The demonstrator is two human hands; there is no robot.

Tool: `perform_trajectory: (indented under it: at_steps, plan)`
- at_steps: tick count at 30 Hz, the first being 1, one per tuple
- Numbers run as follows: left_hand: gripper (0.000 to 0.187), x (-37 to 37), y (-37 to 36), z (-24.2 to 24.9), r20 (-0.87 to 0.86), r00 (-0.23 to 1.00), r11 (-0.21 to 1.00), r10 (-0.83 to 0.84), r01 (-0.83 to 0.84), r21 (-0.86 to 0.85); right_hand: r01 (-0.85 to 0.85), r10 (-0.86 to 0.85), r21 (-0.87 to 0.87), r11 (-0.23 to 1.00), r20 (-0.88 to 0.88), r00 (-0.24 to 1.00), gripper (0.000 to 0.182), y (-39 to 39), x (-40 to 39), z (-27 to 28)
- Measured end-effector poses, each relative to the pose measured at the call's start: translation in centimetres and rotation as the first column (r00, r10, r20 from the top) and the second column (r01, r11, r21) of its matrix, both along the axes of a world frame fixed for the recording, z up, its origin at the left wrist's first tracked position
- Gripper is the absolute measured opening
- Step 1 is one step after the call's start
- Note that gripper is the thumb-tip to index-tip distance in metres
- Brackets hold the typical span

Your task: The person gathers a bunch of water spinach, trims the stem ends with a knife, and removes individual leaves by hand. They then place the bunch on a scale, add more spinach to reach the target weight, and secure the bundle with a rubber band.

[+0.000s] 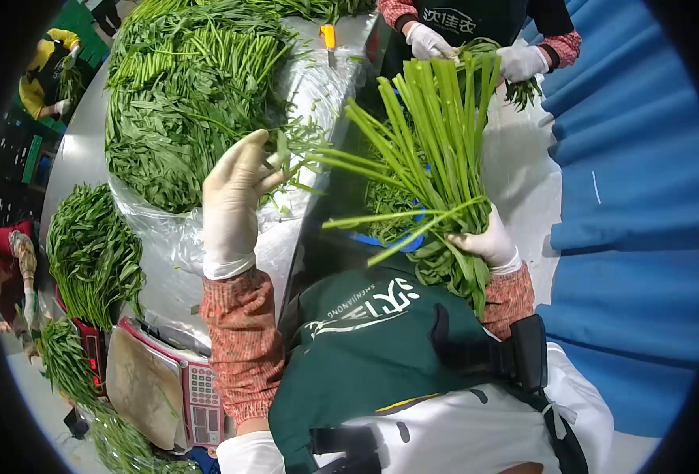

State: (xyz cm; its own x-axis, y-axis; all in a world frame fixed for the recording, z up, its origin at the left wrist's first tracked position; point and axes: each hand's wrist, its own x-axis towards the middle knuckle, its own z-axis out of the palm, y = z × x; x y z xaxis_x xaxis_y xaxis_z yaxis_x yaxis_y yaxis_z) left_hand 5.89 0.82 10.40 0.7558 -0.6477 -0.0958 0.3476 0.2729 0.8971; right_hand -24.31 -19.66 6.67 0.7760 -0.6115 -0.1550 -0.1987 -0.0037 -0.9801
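Note:
My right hand [488, 239], in a white glove, is wrapped round the leafy lower part of a bunch of green stems [444, 134]. The cut ends of the bunch point up and away, and a few stems stick out to the left. My left hand [239, 186], also gloved, is raised over the table's edge with its fingers bent round a few loose leaves [282, 154]. Behind it lies a large pile of greens [184, 110] on plastic sheeting [310, 95].
A kitchen scale [148, 387] stands at lower left beside another heap of greens [93, 253]. An orange-handled knife [329, 37] lies on the sheeting. Across from me a gloved co-worker [476, 20] holds greens. Blue sheeting [626, 197] hangs at right; other people work at far left.

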Motion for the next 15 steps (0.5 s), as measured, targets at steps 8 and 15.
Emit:
perform_trajectory:
  at_steps: [8, 15]
  plan:
    - [0.037, -1.3, -0.2, -1.5, 0.272, 0.938, 0.92, -0.216, 0.102, 0.379, 0.046, -0.046, 0.002, 0.999, 0.011, 0.999, 0.051, 0.4, 1.6, 1.3]
    - [0.028, -4.2, -1.2, -2.9, -0.206, 0.904, 0.926, -0.375, 0.376, -0.035, 0.05, -0.044, -0.061, 0.997, 0.099, 0.994, 0.049, 1.5, 3.0, 1.7]
